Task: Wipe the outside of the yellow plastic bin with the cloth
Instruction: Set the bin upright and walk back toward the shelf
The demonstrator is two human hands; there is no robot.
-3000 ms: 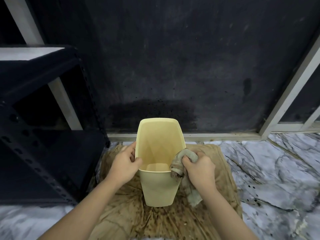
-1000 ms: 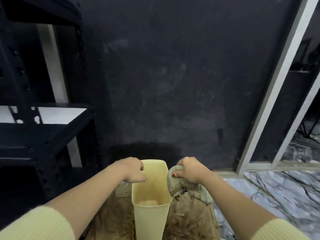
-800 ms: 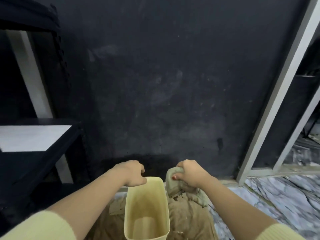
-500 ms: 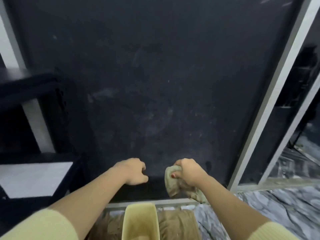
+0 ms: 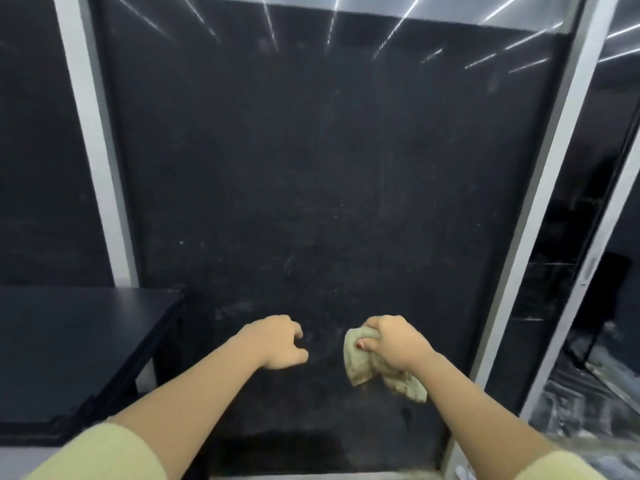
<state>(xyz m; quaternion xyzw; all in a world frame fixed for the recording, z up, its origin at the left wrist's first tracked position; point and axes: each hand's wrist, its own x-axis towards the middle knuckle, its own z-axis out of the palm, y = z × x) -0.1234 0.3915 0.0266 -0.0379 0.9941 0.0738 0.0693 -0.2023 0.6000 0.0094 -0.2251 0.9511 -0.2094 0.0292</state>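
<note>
The yellow plastic bin is out of view, below the frame's lower edge. My right hand (image 5: 394, 344) is raised in front of the dark wall panel, closed around a crumpled, stained grey-green cloth (image 5: 363, 367) that hangs down beneath the fist. My left hand (image 5: 277, 342) is held out at the same height, a little to the left, with curled fingers and nothing in it. Both forearms reach up from pale yellow sleeves at the bottom corners.
A black shelf unit (image 5: 72, 344) stands at the left, its top board at hand height. A large dark wall panel (image 5: 311, 168) fills the middle, framed by grey metal posts (image 5: 540, 202). Marble floor (image 5: 588, 407) shows at the lower right.
The view has swung upward, so the bin and the brown mat beneath it have dropped out of frame. My left hand has let go of the bin's rim; my right hand has kept the cloth.
</note>
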